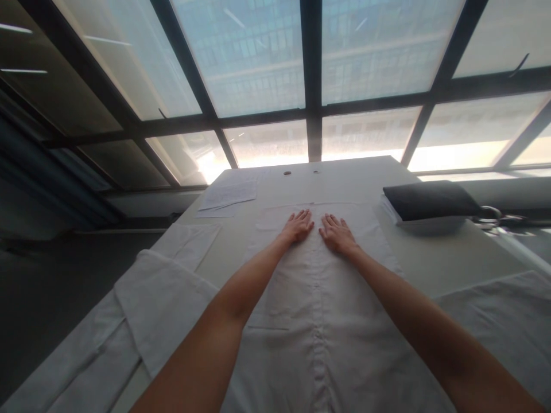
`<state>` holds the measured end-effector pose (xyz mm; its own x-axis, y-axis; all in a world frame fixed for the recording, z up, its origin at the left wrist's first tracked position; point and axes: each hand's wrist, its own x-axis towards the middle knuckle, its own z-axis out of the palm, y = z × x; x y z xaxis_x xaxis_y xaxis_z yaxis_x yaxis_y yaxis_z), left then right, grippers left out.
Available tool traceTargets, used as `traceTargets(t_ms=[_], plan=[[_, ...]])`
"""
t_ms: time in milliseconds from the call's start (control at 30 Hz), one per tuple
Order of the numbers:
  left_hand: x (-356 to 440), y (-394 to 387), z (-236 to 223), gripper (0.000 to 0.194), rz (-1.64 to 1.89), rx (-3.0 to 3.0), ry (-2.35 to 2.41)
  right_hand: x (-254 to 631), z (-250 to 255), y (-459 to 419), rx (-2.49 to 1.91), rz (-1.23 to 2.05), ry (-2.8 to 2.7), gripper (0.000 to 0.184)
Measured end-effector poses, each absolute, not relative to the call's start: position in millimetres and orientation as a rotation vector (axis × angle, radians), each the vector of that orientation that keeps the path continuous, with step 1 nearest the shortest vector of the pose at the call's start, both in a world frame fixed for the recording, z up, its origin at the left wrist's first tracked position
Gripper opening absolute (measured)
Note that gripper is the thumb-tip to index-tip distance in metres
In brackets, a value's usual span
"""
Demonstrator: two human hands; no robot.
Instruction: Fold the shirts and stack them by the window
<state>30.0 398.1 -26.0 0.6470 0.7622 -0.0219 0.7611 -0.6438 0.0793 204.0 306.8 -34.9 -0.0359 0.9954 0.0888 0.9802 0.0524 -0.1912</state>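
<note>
A white garment (284,287) with a placket down its middle lies spread on the table, its far edge a little beyond my hands. My left hand (298,226) rests flat on it, just left of the placket, fingers stretched forward. On the other side of the placket, my right hand (337,233) presses flat with its fingers out. Neither hand grips anything. A sleeve-like white part (163,292) lies folded at the left, and more white cloth (503,321) spreads at the right. A pocket-like seam shows on the garment's left side.
The white table (357,178) reaches toward large dark-framed windows (313,86). Paper sheets (230,192) lie at its far left. A folded dark cloth (430,201) sits at the right, with scissors (493,217) beside it. A blue curtain (51,172) hangs at the left.
</note>
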Motion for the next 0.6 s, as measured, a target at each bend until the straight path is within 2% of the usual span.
traceTargets(t_ms=[200, 367, 500, 600], plan=[[23.4, 443.9, -18.2, 0.064, -0.008, 2.704, 1.394, 202.7, -32.5, 303.7, -2.042, 0.123, -2.116, 0.063], [20.1, 446.1, -21.4, 0.065, -0.003, 2.683, 1.377, 202.9, -33.6, 304.7, -2.044, 0.114, -2.111, 0.063], [-22.7, 437.6, -23.6, 0.065, -0.022, 2.713, 1.400, 202.9, -35.3, 305.6, -2.040, 0.119, -2.109, 0.063], [-73.5, 441.9, -14.6, 0.064, -0.116, 2.603, 1.675, 202.7, -35.0, 305.1, -2.033, 0.112, -2.106, 0.063]])
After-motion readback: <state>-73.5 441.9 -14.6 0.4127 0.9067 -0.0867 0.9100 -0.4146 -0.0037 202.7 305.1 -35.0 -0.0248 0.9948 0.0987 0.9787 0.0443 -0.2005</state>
